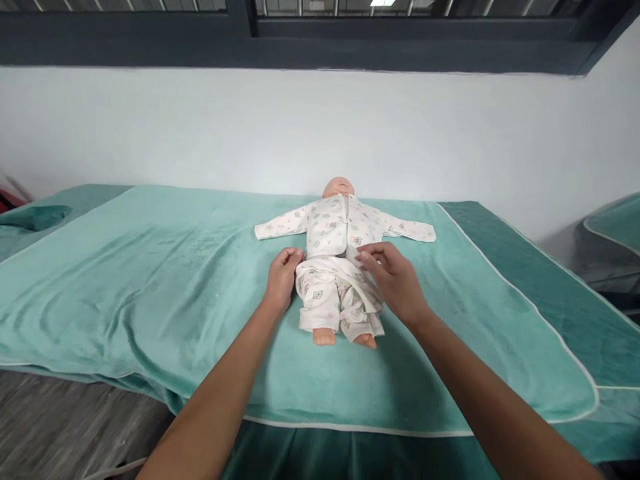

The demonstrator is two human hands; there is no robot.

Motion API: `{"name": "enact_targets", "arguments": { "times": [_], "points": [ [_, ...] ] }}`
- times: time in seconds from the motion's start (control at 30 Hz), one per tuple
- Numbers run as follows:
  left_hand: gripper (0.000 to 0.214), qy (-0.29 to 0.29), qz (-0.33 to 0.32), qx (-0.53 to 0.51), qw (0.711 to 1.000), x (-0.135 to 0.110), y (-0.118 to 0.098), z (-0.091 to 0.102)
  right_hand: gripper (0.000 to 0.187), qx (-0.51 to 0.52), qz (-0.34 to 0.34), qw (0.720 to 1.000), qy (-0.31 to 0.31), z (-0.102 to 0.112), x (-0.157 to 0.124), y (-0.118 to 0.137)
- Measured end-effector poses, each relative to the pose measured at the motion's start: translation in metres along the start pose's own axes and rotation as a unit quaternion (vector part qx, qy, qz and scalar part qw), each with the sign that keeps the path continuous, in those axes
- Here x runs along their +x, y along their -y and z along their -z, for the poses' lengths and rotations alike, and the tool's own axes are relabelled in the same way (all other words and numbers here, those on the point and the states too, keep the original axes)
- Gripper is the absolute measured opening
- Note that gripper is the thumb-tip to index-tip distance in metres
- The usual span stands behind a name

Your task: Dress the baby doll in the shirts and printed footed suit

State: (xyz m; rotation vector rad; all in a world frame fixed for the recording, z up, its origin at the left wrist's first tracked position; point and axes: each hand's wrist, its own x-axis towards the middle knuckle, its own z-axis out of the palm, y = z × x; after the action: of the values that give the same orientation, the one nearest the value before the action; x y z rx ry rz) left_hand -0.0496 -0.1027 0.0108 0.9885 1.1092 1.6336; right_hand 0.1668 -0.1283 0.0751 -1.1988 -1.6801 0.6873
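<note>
A baby doll point(339, 187) lies on its back, head toward the wall and feet toward me. It wears a white printed jacket point(327, 227) with both sleeves spread out. White printed pants point(320, 300) cover its legs, bunched at the waist, and the bare feet show below the cuffs. At the left side of the waist, my left hand point(283, 277) is closed, with thumb and fingers pinched at the edge of the pants. My right hand point(395, 277) pinches the lower front edge of the jacket, just above the right side of the waistband. Its fingertips partly hide the cloth.
A light green blanket point(165, 267) with pale piping lies under the doll, wrinkled at the left. Darker green cloth point(565, 320) covers the bed beneath. Behind stands a white wall point(225, 127) below a dark window frame point(400, 50). Grey floor point(60, 420) shows at lower left.
</note>
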Motion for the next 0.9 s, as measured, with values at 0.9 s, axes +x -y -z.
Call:
{"name": "enact_targets", "arguments": {
  "times": [0.9],
  "points": [
    [0.021,0.166,-0.232,0.676,0.680,0.021,-0.050,-0.056,0.026,0.215,-0.161,0.948,-0.169,0.045,0.056,-0.046]
  ]
}}
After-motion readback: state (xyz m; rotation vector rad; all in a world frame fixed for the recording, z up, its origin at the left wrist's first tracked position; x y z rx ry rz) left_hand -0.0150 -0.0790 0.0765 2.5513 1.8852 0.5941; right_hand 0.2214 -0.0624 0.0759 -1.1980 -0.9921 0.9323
